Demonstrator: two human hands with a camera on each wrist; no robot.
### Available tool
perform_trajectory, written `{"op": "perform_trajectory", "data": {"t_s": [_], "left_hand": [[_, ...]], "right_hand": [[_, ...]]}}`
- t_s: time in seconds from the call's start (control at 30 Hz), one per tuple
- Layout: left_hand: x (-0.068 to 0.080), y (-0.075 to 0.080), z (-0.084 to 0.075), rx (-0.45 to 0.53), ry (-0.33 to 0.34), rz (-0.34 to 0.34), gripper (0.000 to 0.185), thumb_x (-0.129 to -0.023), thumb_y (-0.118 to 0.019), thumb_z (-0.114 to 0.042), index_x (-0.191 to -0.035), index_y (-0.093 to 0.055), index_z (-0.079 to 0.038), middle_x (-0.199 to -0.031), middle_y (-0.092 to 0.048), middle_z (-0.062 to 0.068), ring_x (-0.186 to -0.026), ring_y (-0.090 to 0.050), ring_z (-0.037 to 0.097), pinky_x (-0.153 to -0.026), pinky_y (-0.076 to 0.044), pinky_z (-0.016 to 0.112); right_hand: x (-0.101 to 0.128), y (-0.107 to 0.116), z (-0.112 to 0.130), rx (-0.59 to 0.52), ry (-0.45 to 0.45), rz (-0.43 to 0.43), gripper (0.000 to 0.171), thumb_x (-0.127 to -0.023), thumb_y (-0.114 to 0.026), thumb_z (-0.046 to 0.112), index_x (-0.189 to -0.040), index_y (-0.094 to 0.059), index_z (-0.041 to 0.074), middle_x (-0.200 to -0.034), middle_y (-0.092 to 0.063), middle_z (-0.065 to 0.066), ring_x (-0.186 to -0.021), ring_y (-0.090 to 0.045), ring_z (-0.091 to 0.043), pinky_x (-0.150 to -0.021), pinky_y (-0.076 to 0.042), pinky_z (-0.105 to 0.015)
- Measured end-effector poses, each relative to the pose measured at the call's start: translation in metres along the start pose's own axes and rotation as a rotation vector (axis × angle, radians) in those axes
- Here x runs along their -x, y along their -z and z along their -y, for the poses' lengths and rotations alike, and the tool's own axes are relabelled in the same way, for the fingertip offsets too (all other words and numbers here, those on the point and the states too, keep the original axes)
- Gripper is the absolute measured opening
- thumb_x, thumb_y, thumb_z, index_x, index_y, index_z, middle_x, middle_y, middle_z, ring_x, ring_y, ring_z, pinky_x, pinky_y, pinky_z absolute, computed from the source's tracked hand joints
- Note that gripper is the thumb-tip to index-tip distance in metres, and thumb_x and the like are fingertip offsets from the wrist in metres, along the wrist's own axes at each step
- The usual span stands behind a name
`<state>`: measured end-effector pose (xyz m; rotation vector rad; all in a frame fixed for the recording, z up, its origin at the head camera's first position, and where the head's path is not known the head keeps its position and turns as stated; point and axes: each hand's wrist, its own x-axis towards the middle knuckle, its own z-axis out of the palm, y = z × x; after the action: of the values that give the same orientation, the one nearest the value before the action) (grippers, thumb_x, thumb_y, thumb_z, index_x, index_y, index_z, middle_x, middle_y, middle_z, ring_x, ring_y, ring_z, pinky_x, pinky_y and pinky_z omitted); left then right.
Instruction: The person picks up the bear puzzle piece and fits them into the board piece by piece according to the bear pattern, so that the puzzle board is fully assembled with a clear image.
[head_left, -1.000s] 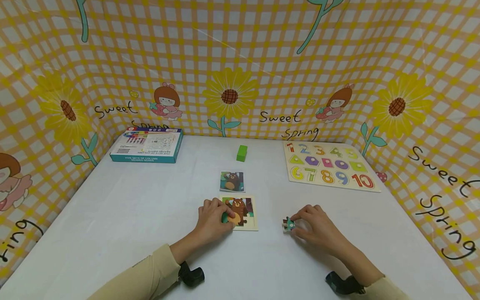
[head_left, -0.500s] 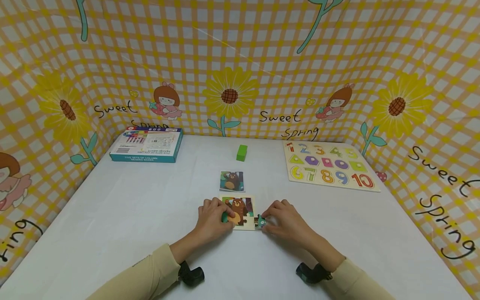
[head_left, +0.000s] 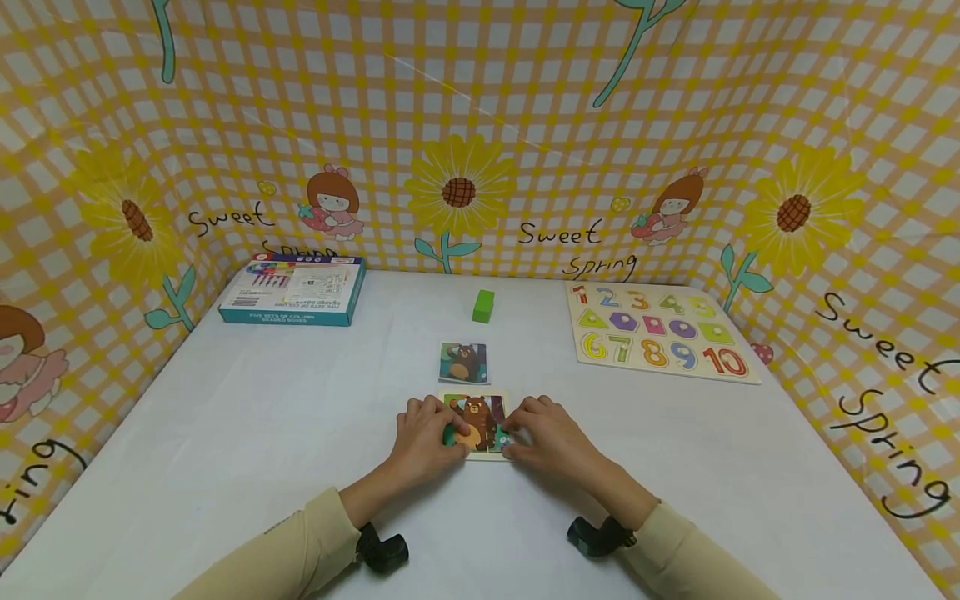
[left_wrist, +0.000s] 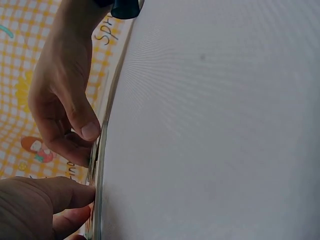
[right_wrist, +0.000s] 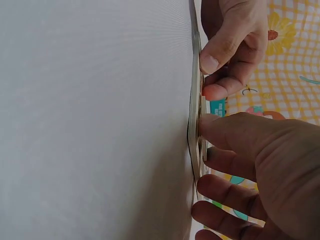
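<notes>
A square wooden bear jigsaw puzzle board [head_left: 492, 457] lies in front of me on the white table. My left hand [head_left: 426, 438] holds its left side, thumb by the near edge and fingertips over the bear picture. My right hand [head_left: 553, 439] pinches a teal and brown puzzle piece [head_left: 502, 440] between thumb and index finger at the board's lower right corner. In the right wrist view the piece [right_wrist: 204, 150] stands slightly proud of the board, its edge under my thumb. The fingers hide part of the picture.
Just beyond the board lies a bear picture card [head_left: 463, 363]. Farther back stands a green block [head_left: 483, 306]. A teal box [head_left: 292, 292] sits at the back left, a number puzzle board [head_left: 637, 329] at the back right. Patterned cloth walls [head_left: 480, 100] enclose the table.
My right hand has carried the puzzle piece leftward from the open table onto the board's lower right corner. The left hand has stayed at the board's left side.
</notes>
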<state>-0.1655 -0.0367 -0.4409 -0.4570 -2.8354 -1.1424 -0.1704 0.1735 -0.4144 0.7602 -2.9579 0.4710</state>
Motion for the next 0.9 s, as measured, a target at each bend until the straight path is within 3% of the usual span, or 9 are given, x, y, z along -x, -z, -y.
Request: {"op": "perform_trajectory", "data": {"t_s": [0.3,0.6,0.9], "left_hand": [[-0.001,0.001,-0.001,-0.029,-0.006,0.008,0.010,-0.071,-0.072,-0.018,-0.080,-0.068,-0.018,-0.097,-0.050,0.002,-0.094,-0.036,0.021,-0.081,-0.026,0.042],[-0.004,-0.003,-0.011,-0.073,-0.076,0.011,0.011,-0.072,-0.070,-0.020,-0.083,-0.070,-0.019,-0.094,-0.051,0.002,-0.090,-0.036,0.019,-0.081,-0.028,0.043],[-0.009,-0.011,-0.017,-0.061,-0.069,0.019,0.012,-0.075,-0.074,-0.025,-0.084,-0.070,-0.020,-0.096,-0.052,0.003,-0.091,-0.037,0.019,-0.078,-0.027,0.040]], "right_hand": [[0.000,-0.001,0.001,-0.004,-0.004,-0.002,0.025,-0.072,-0.080,0.029,-0.092,-0.071,0.017,-0.091,-0.059,0.003,-0.086,-0.046,-0.012,-0.078,-0.040,-0.033],[0.000,0.000,0.000,0.005,0.001,-0.002,0.024,-0.072,-0.080,0.029,-0.091,-0.071,0.018,-0.090,-0.058,0.005,-0.085,-0.046,-0.011,-0.077,-0.039,-0.032],[0.001,-0.001,0.000,0.026,0.027,-0.010,0.024,-0.073,-0.078,0.028,-0.092,-0.071,0.017,-0.089,-0.057,0.004,-0.084,-0.046,-0.011,-0.074,-0.038,-0.030]]}}
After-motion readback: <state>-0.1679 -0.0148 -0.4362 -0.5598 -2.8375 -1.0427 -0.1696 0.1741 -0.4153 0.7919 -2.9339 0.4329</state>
